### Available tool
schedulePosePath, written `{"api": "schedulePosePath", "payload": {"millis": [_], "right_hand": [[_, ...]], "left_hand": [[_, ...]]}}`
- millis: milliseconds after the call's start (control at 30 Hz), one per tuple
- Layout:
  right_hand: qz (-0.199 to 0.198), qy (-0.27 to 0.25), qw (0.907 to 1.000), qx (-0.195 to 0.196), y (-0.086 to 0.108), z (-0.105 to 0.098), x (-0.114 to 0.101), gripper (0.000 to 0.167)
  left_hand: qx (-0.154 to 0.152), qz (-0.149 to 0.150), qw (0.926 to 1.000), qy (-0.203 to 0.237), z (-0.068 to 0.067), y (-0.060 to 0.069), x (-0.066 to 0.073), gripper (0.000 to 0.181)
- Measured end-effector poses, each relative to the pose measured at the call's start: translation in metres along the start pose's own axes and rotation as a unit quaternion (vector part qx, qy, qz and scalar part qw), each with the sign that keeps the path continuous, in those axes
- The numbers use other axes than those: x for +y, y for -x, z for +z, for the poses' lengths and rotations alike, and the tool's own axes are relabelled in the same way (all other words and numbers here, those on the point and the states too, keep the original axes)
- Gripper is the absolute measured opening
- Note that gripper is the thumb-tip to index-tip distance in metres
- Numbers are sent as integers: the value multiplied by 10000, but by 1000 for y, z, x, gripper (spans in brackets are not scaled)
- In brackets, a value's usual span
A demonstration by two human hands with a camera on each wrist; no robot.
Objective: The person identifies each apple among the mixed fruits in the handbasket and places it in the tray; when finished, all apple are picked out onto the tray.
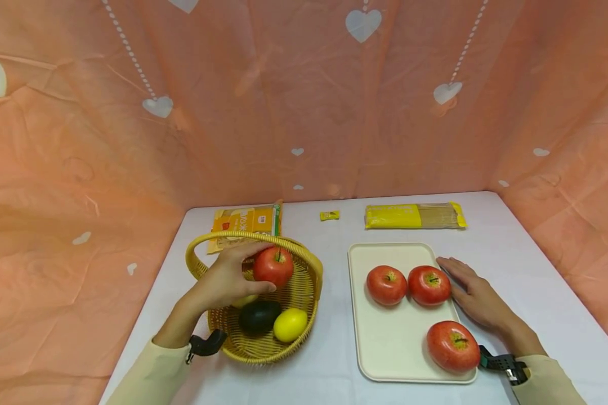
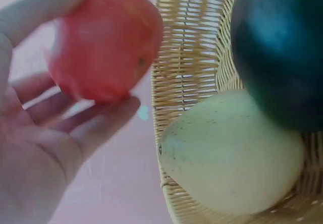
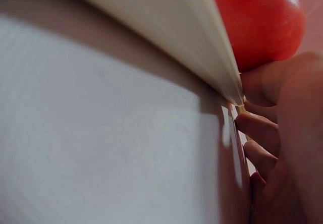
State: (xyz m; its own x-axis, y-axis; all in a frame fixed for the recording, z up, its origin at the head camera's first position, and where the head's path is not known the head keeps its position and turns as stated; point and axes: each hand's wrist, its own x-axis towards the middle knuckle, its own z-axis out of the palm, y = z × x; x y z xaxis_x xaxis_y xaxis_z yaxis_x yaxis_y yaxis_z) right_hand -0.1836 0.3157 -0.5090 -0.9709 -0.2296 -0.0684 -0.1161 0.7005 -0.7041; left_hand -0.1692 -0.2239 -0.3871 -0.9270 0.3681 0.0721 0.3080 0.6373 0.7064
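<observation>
My left hand (image 1: 233, 275) holds a red apple (image 1: 273, 267) between thumb and fingers, over the yellow wicker basket (image 1: 304, 281) and below its arched handle. In the left wrist view the apple (image 2: 108, 40) appears beside the basket's rim. Inside the basket lie a dark green avocado-like fruit (image 1: 260, 316), a yellow lemon (image 1: 291, 325) and a pale yellow-green pear-like fruit (image 2: 232, 153). At the right edge of the cream tray (image 1: 385, 349) rests my right hand (image 1: 478, 295), fingers extended, thumb at the rim. Three red apples sit on this tray: one (image 1: 387, 285), another (image 1: 429, 285) and the nearest (image 1: 453, 346).
Behind the basket lies an orange food packet (image 1: 248, 219). A small yellow wrapped sweet (image 1: 329, 215) is at the back middle, and a yellow pack of noodles (image 1: 415, 216) at the back right. Orange cloth with hearts (image 1: 304, 101) hangs around the white table (image 1: 329, 315).
</observation>
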Motion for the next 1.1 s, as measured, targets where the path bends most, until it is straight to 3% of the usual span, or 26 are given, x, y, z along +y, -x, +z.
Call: {"api": "schedulePosePath", "payload": {"millis": [167,333,500,600,800,1100], "right_hand": [[42,-34,10000,-10,1,0,0,65],[48,-37,10000,-6,1,0,-1,65],[12,-13,10000,-7,1,-2,-3,64],[-51,21,10000,5,1,-1,-3,64],[-85,2,10000,13,0,-1,-3,64],[-69,-9,10000,-16,-1,-1,-2,65]], "left_hand": [[-425,-43,9915,1229,-2,20,2,80],[-719,472,9764,1982,7,32,12,81],[-906,1224,9677,2010,25,35,30,80],[-1162,1270,9632,2065,38,35,43,80],[-1458,1452,9638,1698,64,25,57,78],[-1516,1651,9489,2220,119,5,77,79]]}}
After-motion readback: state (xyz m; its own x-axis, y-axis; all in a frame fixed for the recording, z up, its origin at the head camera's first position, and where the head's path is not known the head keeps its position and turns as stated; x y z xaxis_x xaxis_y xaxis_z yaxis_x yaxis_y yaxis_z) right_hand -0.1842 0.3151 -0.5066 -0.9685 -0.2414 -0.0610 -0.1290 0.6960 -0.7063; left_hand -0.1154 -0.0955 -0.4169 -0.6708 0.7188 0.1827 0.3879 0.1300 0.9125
